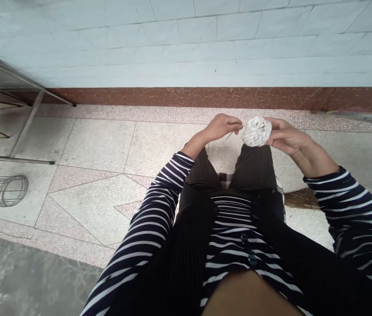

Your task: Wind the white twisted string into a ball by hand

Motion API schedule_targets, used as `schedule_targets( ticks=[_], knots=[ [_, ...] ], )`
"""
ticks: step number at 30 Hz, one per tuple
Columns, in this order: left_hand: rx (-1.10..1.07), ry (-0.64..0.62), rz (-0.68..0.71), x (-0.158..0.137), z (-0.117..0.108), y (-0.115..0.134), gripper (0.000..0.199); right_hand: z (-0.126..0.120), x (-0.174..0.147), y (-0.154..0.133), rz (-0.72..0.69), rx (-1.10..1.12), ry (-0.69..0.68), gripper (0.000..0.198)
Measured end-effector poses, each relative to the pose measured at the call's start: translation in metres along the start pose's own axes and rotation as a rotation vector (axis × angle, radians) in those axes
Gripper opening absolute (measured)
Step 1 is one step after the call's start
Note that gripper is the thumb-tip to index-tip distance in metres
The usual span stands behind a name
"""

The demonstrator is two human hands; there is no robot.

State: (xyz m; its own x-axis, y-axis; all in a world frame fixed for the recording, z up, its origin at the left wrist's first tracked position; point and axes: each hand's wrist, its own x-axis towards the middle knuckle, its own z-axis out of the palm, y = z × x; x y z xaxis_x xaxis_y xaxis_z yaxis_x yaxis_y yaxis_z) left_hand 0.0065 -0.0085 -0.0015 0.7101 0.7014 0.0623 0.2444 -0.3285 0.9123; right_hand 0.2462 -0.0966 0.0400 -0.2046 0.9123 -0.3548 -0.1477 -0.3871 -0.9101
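Head view: nearest are the striped sleeves, then the dark pants. Past the lap, the right hand holds a white frilly thing by its right side, fingers curled in close. It is up in front of the right knee, between the two hands. The left hand has its fingertips pinched narrow on a thin strand, just beside the white thing. I can't tell if the two are joined.

The frills could get squashed if the right fingers squeeze too hard. If they hold too loosely, it could drop to the floor. If the strand is tied to it, a hard tug could pull bits loose.

The frilly side seems to face up at the camera. It looks round, so I see no clear long way. The strand slants down to the left. Farther off is the tiled wall.
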Motion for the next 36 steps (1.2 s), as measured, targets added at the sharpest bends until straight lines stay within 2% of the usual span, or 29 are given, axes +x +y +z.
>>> schedule_targets(
  ticks=[3, 6, 8, 10, 12, 14, 15, 18, 21, 23, 29, 36],
  knots=[
    [-0.016, 0.01, -0.037, -0.001, 0.008, -0.009, 0.033, -0.007, 0.007, -0.028, -0.212, 0.046, 0.157, 0.054],
    [-0.087, -0.032, -0.055, -0.002, 0.019, -0.011, 0.036, -0.02, 0.033, -0.044, -0.487, -0.027, 0.412, 0.046],
    [-0.141, -0.058, -0.061, -0.001, 0.024, -0.007, 0.035, -0.027, 0.054, -0.041, -0.578, -0.211, 0.636, 0.052],
    [-0.152, -0.092, -0.066, 0.001, 0.023, -0.001, 0.034, -0.03, 0.071, -0.031, -0.574, -0.486, 0.754, 0.059],
    [-0.111, -0.12, -0.056, 0.005, 0.017, 0.005, 0.034, -0.029, 0.079, -0.015, -0.507, -0.745, 0.727, 0.06],
    [-0.067, -0.08, -0.035, 0.009, 0.008, 0.008, 0.033, -0.025, 0.076, 0.002, -0.398, -0.871, 0.579, 0.055],
    [-0.057, -0.03, -0.024, 0.011, 0.003, 0.008, 0.032, -0.022, 0.072, 0.01, -0.321, -0.857, 0.468, 0.051],
    [-0.034, 0.05, 0.006, 0.011, -0.01, 0.007, 0.026, -0.015, 0.05, 0.028, -0.065, -0.554, 0.109, 0.042],
    [0.013, -0.03, 0.014, 0.005, -0.014, 0.003, 0.028, -0.011, 0.024, 0.03, 0.08, -0.203, -0.076, 0.044],
    [0.003, -0.049, 0.003, 0.001, -0.01, -0.002, 0.03, -0.008, 0.011, 0.023, 0.07, -0.096, -0.084, 0.046],
    [-0.191, 0.028, -0.015, 0.003, 0.015, -0.024, 0.03, 0.002, -0.001, -0.012, -0.073, 0.023, 0.055, 0.051],
    [-0.101, 0.066, -0.082, -0.015, 0.014, -0.04, 0.035, -0.004, -0.011, -0.039, -0.256, 0.116, 0.177, 0.051]
  ],
)
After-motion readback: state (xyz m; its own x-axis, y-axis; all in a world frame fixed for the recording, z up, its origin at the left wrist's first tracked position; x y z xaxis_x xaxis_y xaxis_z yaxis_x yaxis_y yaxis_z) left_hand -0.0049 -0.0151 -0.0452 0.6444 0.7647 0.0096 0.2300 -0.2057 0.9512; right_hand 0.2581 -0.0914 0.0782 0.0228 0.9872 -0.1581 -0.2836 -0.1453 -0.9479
